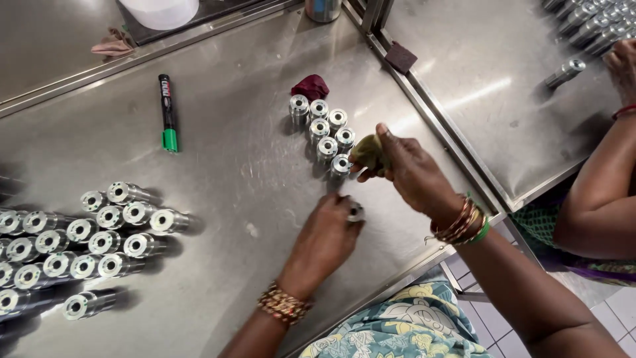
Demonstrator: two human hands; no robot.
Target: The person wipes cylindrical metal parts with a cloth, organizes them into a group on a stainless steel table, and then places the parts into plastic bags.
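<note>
a short machined steel cylinder [356, 212] is pinched in the closed grip of the left hand [324, 240], low on the brushed steel worktop [252, 166]; most of it is hidden by the fingers. a crumpled olive cloth [368, 154] is clenched in the right hand [412, 174], beside a cluster of upright polished cylinders [324, 129]. longer cylinders [99, 238] are laid at the left, partly cut off. a co-worker's arm [599, 199] is seen at right.

On the steel surface [252, 126], left of the upright metal cylinders: a black marker [167, 111] with green cap, bearing a small red-and-white label [165, 88] near its far end. No packages, signs or screens visible.
</note>
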